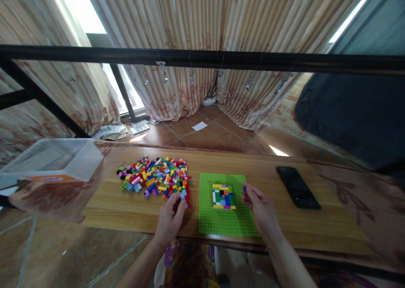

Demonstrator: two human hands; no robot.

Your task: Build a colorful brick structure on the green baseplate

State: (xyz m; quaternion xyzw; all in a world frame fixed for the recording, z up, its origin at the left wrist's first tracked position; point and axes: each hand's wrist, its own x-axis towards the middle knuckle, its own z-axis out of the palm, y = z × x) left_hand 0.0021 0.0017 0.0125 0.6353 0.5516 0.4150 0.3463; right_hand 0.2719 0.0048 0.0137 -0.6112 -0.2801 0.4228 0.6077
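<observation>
Right hand: the fingers of the right hand are pinched narrow on a small blue brick, which is held at the fingertips.
Left hand: the fingers of the left hand are closed narrow about a pale blue brick, with the pile of bricks spread just beyond them.
Between the fingers: a green baseplate is laid on the desk, with a small build on it.
Risk: the small blue brick could be dropped, because so little of it is gripped. The pile could be scattered by the left fingers.
Hard to see: it cannot be told whether the pale blue brick is lifted. The studs and the colours in the build are blurred. Both forearms are cut off below.
</observation>
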